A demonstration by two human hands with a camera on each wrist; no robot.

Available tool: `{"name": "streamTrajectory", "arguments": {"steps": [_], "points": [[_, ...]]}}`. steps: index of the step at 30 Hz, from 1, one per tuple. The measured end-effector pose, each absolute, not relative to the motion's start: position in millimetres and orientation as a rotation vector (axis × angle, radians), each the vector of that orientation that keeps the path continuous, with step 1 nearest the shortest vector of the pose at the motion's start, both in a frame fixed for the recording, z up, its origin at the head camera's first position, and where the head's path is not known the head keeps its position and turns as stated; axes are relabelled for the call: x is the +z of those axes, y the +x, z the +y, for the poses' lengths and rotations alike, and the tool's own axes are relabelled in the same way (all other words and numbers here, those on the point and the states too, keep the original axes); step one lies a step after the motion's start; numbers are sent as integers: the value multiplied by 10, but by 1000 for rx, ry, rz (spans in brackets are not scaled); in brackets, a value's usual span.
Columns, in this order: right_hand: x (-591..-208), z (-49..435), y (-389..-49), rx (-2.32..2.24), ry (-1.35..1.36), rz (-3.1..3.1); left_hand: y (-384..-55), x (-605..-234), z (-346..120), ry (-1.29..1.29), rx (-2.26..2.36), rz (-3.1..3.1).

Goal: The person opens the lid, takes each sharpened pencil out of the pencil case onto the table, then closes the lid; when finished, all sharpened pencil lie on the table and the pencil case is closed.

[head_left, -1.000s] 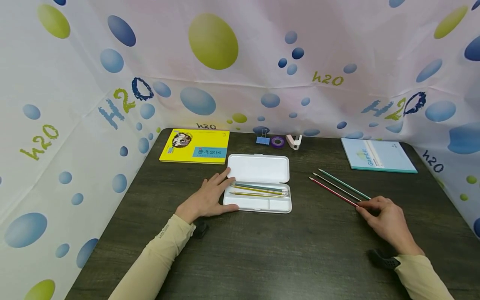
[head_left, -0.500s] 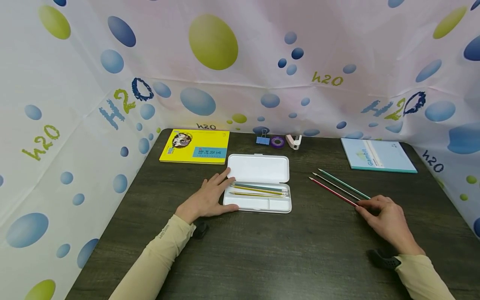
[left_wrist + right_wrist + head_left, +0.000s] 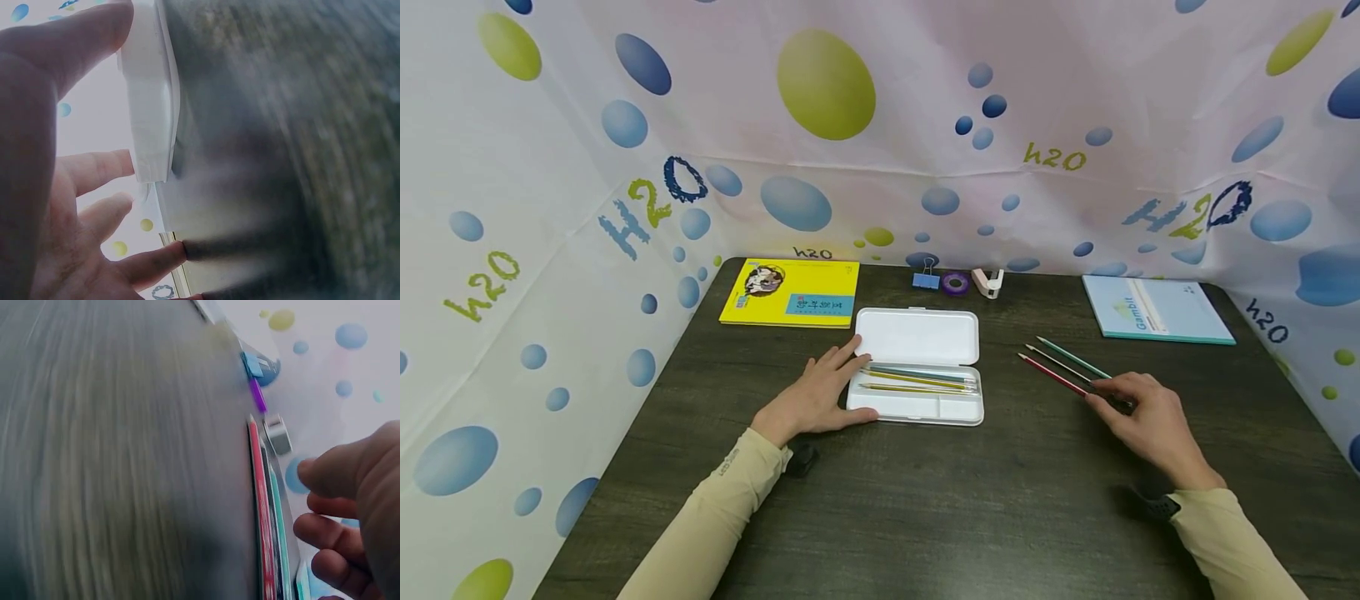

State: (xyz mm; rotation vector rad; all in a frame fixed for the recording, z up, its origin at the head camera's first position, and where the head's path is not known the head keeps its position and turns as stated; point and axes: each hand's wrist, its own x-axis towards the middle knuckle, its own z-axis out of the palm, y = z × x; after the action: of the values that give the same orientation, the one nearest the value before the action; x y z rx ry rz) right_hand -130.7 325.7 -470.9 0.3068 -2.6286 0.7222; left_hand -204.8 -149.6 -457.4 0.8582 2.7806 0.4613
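The table (image 3: 970, 508) is dark, with wood grain; behind its far edge hangs a white sheet (image 3: 925, 75) with coloured dots. Left of the middle, the left hand (image 3: 817, 395) lies spread against the left side of the open case (image 3: 887, 407). Toward the right edge, the right hand (image 3: 1153, 421), loosely bent, gripping nothing, is over three pencils (image 3: 1052, 375).

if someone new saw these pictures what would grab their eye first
Probably the bright yellow book, loud against the dark table at its far left. Next comes the open white pencil case mid-table, with the left hand spread at its left side. To its right, red, white and green pencils show by the right hand.
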Motion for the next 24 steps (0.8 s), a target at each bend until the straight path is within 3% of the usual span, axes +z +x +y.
{"name": "streamTrajectory", "arguments": {"steps": [24], "points": [[-4597,2318,-1773,806,669,-2605,-2075,-4593,-1502,867,454,2781]]}}
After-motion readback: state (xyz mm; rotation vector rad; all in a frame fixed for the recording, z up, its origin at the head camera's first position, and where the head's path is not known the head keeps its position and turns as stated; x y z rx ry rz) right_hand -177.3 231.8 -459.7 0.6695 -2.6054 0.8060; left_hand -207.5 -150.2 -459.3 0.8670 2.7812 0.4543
